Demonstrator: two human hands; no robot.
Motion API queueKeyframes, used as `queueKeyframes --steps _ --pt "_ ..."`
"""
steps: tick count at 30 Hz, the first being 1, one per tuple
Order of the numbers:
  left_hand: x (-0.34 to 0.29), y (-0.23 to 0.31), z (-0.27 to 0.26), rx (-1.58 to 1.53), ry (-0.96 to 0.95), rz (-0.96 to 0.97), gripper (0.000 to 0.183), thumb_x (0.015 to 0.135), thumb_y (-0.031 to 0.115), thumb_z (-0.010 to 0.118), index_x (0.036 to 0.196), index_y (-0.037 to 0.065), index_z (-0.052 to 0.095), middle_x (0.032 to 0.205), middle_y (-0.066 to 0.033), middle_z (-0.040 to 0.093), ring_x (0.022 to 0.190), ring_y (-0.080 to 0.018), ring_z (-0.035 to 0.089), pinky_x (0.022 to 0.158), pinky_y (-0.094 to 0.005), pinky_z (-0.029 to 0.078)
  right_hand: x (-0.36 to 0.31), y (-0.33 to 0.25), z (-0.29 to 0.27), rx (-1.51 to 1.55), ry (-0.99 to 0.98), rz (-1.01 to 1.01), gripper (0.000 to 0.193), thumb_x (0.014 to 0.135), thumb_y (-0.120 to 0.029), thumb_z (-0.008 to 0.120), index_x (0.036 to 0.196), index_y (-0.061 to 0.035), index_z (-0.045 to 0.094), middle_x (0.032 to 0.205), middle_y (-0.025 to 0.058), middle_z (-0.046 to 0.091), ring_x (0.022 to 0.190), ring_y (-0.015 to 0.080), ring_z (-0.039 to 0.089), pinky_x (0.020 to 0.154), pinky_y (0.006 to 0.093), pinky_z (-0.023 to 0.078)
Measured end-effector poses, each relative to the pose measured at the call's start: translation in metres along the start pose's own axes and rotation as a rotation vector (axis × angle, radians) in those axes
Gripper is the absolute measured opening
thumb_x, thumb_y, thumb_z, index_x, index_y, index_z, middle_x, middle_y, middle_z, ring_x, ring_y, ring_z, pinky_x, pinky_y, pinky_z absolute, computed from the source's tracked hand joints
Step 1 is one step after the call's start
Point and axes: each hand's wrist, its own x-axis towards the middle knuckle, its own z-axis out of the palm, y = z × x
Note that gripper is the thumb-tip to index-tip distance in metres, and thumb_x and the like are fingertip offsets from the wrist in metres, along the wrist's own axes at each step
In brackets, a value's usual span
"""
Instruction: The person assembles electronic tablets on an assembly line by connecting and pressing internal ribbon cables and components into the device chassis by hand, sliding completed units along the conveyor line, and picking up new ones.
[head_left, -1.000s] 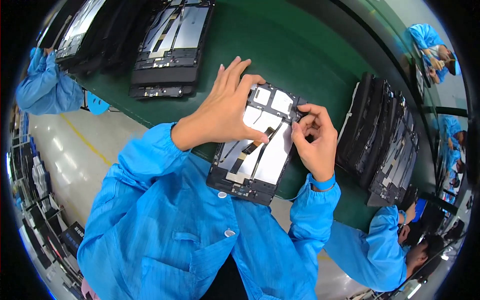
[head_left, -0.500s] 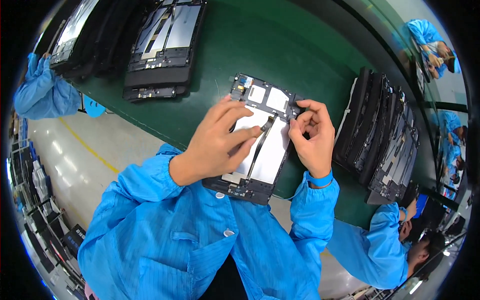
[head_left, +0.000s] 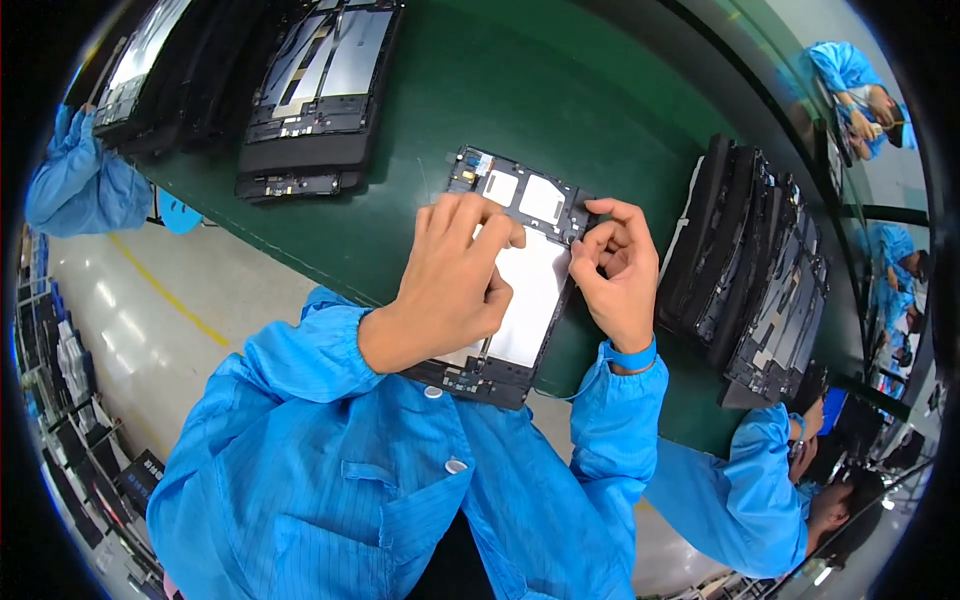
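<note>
An opened tablet housing [head_left: 535,290] lies slanted on the green table in front of me, its white inner panel and black frame facing up. My left hand [head_left: 450,265] is closed over its middle left, fingers bent, the index fingertip down near the upper edge of the white panel. Those fingers cover most of a dark ribbon cable [head_left: 486,348]; only its lower end shows. Whatever they pinch is hidden. At the tablet's upper right edge, my right hand [head_left: 618,270] is closed, with index finger and thumb against the frame. A blue wristband [head_left: 632,356] circles my right wrist.
Stacked tablet housings with black padding stand at the far left [head_left: 315,100] and on the right [head_left: 750,260]. More lie in a stack [head_left: 140,80] at the upper left edge. A co-worker's blue sleeve [head_left: 750,490] is close at the lower right. The green tabletop [head_left: 480,70] extends beyond.
My left hand has turned and its fingers have bent more, with the index fingertip moving up the tablet. The cable's upper part is now covered. The right hand keeps its place at the edge.
</note>
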Motion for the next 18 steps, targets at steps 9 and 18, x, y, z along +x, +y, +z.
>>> queueKeyframes --steps 9,18 --pt "0.002 -0.010 0.007 0.075 -0.094 0.219 0.065 0.073 -0.005 0.069 0.134 0.016 0.075 0.132 -0.0132 0.062 0.125 -0.0393 0.055 0.107 -0.0524 0.043 -0.001 0.001 -0.002 0.017 -0.014 -0.002 0.051 0.088 0.010 0.072 0.137 0.0024 0.061 0.087 -0.0004 0.061 0.081 0.0047 0.058 0.074 0.0223 0.052" --pt "0.003 -0.011 0.012 0.145 -0.085 0.234 0.063 0.077 -0.001 0.073 0.136 0.018 0.079 0.134 -0.0126 0.063 0.125 -0.0383 0.055 0.107 -0.0522 0.043 0.001 -0.002 -0.005 0.016 -0.030 0.022 0.054 0.087 0.010 0.072 0.139 0.0029 0.059 0.087 0.0013 0.062 0.081 0.0062 0.060 0.077 0.0245 0.055"
